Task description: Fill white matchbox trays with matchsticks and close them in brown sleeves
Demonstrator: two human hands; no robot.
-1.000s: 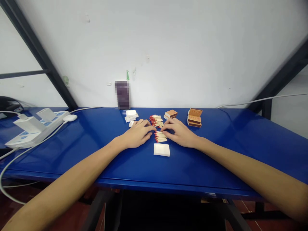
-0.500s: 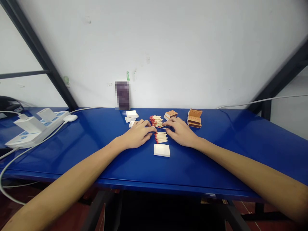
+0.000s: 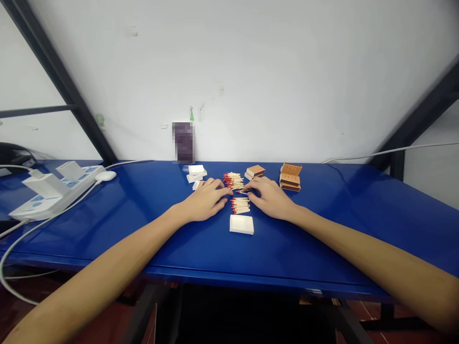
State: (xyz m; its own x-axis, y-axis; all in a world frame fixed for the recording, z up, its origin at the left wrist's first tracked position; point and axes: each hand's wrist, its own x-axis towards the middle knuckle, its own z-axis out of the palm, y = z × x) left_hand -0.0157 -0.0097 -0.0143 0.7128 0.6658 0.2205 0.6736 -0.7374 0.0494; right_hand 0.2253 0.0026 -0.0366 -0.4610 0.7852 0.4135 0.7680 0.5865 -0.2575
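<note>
Between my hands a pile of red-headed matches (image 3: 234,181) lies on the blue table (image 3: 201,248). Nearer to me is a smaller, neater row of matches (image 3: 240,205), and in front of it a white matchbox tray (image 3: 241,224). My left hand (image 3: 207,199) rests left of the matches, thumb and forefinger apart, its fingertip close to the red heads of a few loose matches (image 3: 242,192). My right hand (image 3: 270,197) has thumb and forefinger closed about the plain ends of those matches. Its other fingers are partly hidden.
White trays (image 3: 196,172) lie behind my left hand. Matchbox sleeves (image 3: 256,171) and further brown sleeves (image 3: 290,177) are stacked at the back right. A power strip (image 3: 53,193) with chargers and a white cable stands on the left. A pixelated dark panel (image 3: 184,143) leans on the wall.
My right forefinger has shifted slightly toward the thumb, and the few loose matches between my hands now stand a little more apart from the pile. My left hand has hardly moved.
</note>
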